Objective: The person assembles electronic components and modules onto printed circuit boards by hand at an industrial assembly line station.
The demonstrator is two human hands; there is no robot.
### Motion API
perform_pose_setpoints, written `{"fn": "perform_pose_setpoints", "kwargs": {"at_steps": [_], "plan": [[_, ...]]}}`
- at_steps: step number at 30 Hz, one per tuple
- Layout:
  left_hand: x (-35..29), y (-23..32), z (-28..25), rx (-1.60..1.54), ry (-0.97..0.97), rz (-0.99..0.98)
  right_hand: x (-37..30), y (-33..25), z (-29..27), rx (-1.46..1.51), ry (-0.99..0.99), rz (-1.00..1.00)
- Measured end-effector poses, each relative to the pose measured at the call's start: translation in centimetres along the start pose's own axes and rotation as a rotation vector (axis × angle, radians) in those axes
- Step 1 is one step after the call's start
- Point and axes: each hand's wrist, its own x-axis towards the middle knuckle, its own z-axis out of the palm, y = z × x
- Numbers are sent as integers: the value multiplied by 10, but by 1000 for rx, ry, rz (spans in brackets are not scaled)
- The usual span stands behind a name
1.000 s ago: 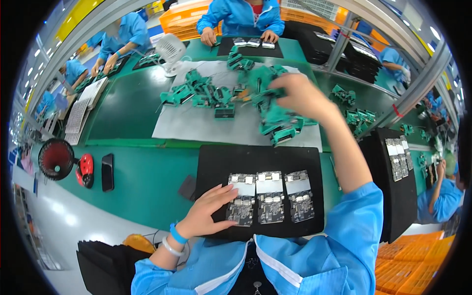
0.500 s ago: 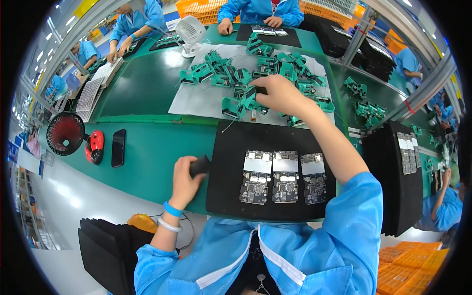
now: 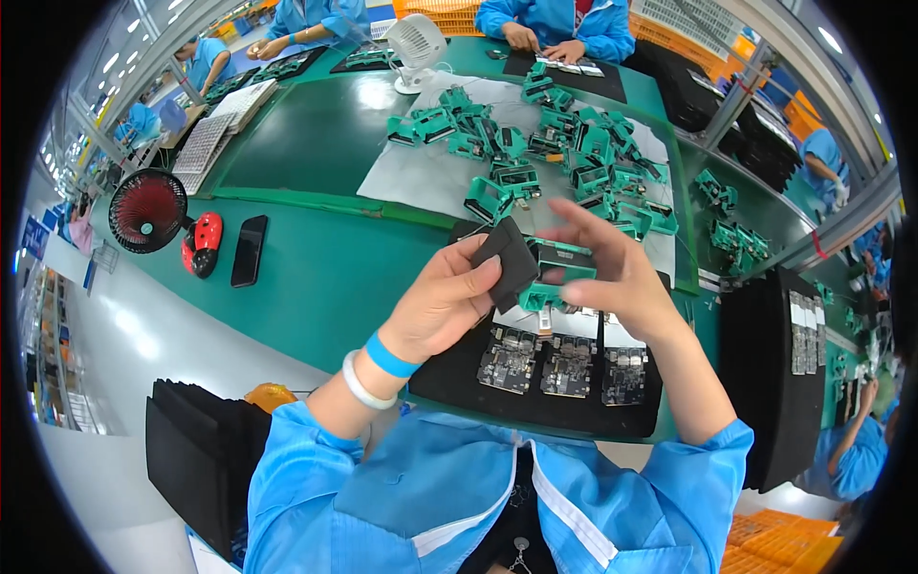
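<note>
My left hand (image 3: 449, 292) is closed on a flat black block (image 3: 514, 263), its thumb laid across the front. Right beside the block, a green plastic fixture (image 3: 564, 260) with a dark slot is up over the mat, a short flat cable hanging below it. Curled around that fixture is my right hand (image 3: 612, 268), thumb at its lower edge; the raised fingers are blurred, and their contact with it is partly hidden. Underneath, several circuit boards (image 3: 507, 359) stand in a row on the black mat (image 3: 445, 378), their upper ends partly covered by fixture and hands.
A pile of green fixtures (image 3: 612, 143) lies on a white sheet (image 3: 382, 172) ahead. To the left are a phone (image 3: 250, 251), a red-and-black object (image 3: 202, 244) and a small fan (image 3: 148, 212). Black sheets (image 3: 765, 383) stand stacked at right. A co-worker (image 3: 559, 29) sits opposite.
My right hand has come back from the pile, and a green fixture is now between my hands. My left hand has lifted the black block from the mat's left edge. The view has shifted slightly.
</note>
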Motion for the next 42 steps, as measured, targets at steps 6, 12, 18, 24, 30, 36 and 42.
{"fn": "perform_pose_setpoints", "kwargs": {"at_steps": [6,12,18,24,30,36,42], "plan": [[5,-10,6,350,17,-11,-20,10,-27,-52,208,181],[-31,-25,-7,1468,-530,17,-16,14,-72,96,363,60],[-45,-16,-4,1607,-476,-42,2,44,-41,-162,216,347],[-60,-5,10,1690,-355,-134,15,86,-30,-395,121,132],[-61,6,10,1624,-321,-234,20,99,-17,-473,148,11],[-60,6,14,1611,-305,-274,21,97,-13,-468,132,23],[-65,7,17,1637,-292,-261,22,98,-12,-460,132,45]]}}
